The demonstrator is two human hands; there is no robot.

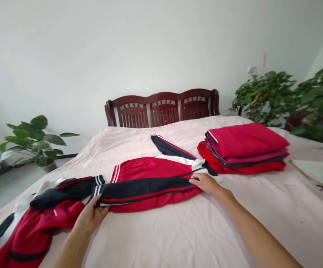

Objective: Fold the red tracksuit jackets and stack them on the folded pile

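A red, navy and white track jacket [150,182] lies spread across the pink bedsheet [178,230]. One navy sleeve is folded across its front. My left hand [91,216] grips the cuff end of that sleeve at the left. My right hand [204,183] presses on the jacket's shoulder at the right, fingers together and flat on the cloth. The other sleeve [172,149] stretches away toward the headboard.
A stack of folded red garments [243,149] sits on the bed at the right. A crumpled heap of red and navy clothes [38,216] lies at the left edge. A dark wooden headboard [161,108] stands behind. Potted plants [34,143] [290,96] flank the bed.
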